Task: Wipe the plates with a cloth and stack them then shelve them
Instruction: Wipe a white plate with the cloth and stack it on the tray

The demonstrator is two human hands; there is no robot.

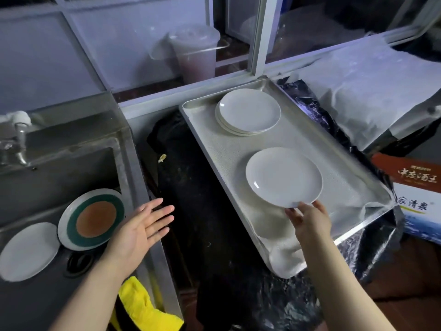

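My right hand (309, 218) pinches the near rim of a white plate (284, 176), held over the cloth-lined metal tray (210, 149). At the tray's far end sits a stack of white plates (248, 112). My left hand (140, 229) hovers flat with fingers spread over the sink's right edge, holding nothing. In the steel sink (59, 163) lie a white plate (28, 250) and a plate with green and orange rings (91, 218). A yellow cloth (140, 304) hangs at the sink's near right corner, below my left forearm.
A faucet (20, 139) stands at the sink's back left. A plastic cup with a pink drink (194, 51) sits behind the window frame. A white cloth (372, 91) covers something at the right, next to a printed cardboard box (420, 194). Black plastic sheeting (198, 199) lies between sink and tray.
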